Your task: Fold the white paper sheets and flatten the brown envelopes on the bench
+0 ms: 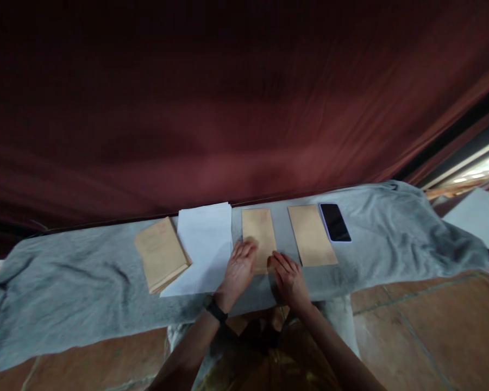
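A brown envelope (259, 231) lies in the middle of a grey cloth-covered bench (85, 282). My left hand (239, 269) rests flat on its near left corner, fingers stretched out. My right hand (288, 279) lies flat at its near right corner, fingers spread. Neither hand holds anything. A black band sits on my left wrist. Left of the envelope is a sheet of white paper (204, 244), and further left a stack of brown envelopes (161, 252). Another brown envelope (312, 234) lies to the right.
A black phone (334, 222) lies at the right of the envelopes. A dark red curtain (228, 108) hangs behind the bench. Tiled floor (432, 336) shows below, and a white surface (478, 214) stands at the far right.
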{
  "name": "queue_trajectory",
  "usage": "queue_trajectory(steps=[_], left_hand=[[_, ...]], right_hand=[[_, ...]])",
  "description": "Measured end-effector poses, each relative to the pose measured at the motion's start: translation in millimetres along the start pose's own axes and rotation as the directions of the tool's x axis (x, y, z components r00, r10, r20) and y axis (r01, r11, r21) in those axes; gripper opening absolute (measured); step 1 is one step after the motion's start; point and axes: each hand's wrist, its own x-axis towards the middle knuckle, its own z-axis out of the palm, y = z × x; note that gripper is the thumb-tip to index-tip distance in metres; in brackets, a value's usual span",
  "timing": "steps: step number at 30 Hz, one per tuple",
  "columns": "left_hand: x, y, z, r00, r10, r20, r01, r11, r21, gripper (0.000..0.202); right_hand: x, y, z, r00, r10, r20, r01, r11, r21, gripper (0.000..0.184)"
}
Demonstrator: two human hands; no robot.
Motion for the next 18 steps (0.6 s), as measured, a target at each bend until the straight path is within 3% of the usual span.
queue_trajectory(steps=[6,9,13,18], left_hand=[[94,-17,30.3,1.000,-0.001,-0.025,-0.003,0.985,-0.174,0.058],[122,-31,41.3,1.000,-0.001,-0.005,0.000,0.976,-0.219,0.060],[124,-38,45.0,0.997,0.081,0.000,-0.079,0.967,-0.243,0.057],[96,-32,42.7,0.976,0.219,-0.009,-0.214,0.944,-0.253,0.054]], right_hand=[[-2,-1,-2,1.000,-0.026,-0.008,0.026,1.000,-0.005,0.050],[-1,-2,-2,1.000,-0.027,-0.005,0.027,1.000,-0.006,0.052],[-1,-2,-1,1.000,-0.020,-0.004,0.019,1.000,-0.005,0.051],[0,-4,-1,0.999,-0.030,-0.028,0.030,1.000,0.002,0.050]])
